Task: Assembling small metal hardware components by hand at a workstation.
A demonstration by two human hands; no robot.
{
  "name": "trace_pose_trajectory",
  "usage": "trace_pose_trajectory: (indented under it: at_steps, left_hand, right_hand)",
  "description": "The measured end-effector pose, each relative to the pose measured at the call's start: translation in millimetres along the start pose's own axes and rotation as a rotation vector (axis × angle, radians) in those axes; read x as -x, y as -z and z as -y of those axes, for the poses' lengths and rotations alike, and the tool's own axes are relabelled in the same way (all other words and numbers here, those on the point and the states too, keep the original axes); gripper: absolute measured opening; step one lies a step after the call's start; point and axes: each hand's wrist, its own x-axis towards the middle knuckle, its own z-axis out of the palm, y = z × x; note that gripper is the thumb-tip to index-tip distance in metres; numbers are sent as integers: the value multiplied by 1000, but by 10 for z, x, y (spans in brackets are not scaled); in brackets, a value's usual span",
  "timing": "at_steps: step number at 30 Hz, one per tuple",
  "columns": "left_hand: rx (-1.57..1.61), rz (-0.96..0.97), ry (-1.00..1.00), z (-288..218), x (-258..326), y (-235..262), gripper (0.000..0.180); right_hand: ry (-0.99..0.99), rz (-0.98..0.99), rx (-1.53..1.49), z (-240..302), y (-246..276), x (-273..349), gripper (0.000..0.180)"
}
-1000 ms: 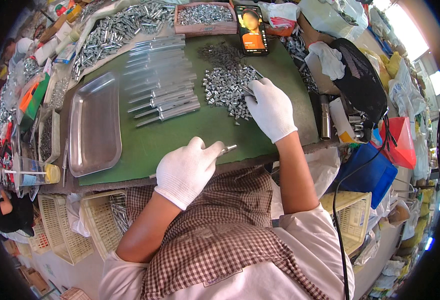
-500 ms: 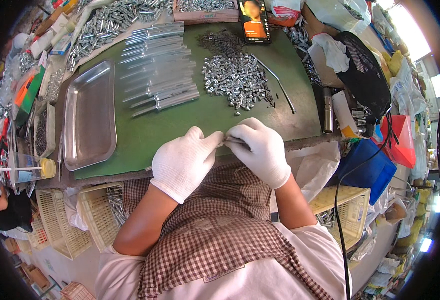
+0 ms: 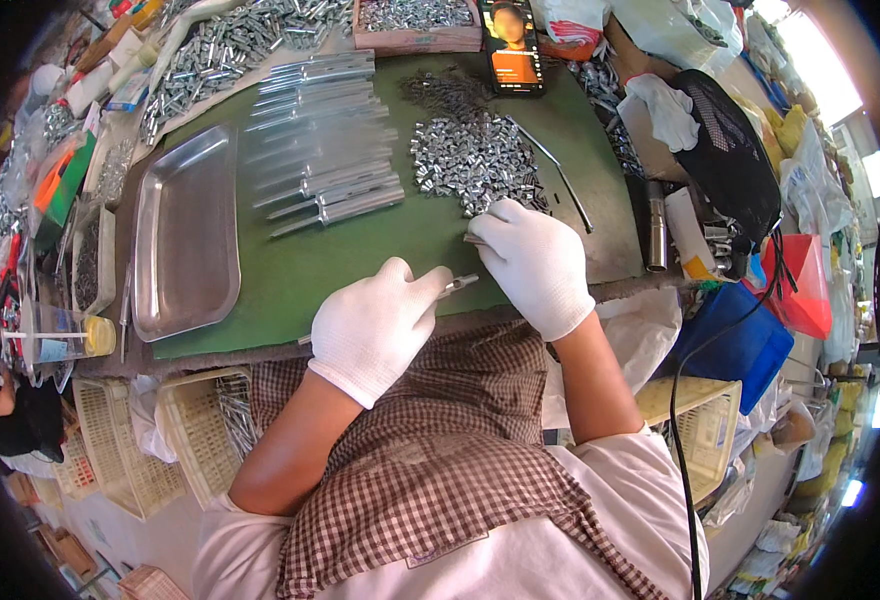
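Note:
My left hand (image 3: pixel 378 325), in a white knit glove, is closed around a slim metal rod (image 3: pixel 458 286). The rod's slotted-looking end pokes out past the thumb and index finger; most of its length is hidden in the glove. My right hand (image 3: pixel 535 265), gloved too, has its fingers pinched at the near edge of a heap of small silver metal sleeves (image 3: pixel 465 160). A greyish bit shows at those fingertips, too small to name. Left of the heap, several pointed metal rods (image 3: pixel 330 185) lie side by side. Small dark pins (image 3: pixel 445 90) are piled behind the sleeves.
A shallow steel tray (image 3: pixel 185 305) lies on the green mat (image 3: pixel 275 310) at left. A thin metal bar (image 3: pixel 568 185) rests right of the heap. A phone (image 3: pixel 512 50) stands behind. Plastic crates (image 3: pixel 195 440) sit below the bench edge, and a black cable (image 3: pixel 675 400) hangs at right.
My hands have come apart. The right one has moved away from the left, up and right toward the sleeves; the rod's end in my left hand now shows.

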Motion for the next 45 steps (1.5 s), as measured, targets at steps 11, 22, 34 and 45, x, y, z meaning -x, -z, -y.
trace_pose_trajectory:
  at_steps: [11,22,34,45]
  left_hand:
    - [11,-7,9,21,-10,-28,20]
    - [-21,35,4,17,-20,-13,27]
    - [-56,33,-47,33,5,-19,27]
    - [-102,72,-75,-16,-34,39,26]
  right_hand:
    - [-42,21,-447,0,59,21,13]
    - [-107,43,-591,208,109,213,16]
    - [-79,18,-407,354,81,253,16]
    - [-455,-264,-1999,314,-112,14,54]
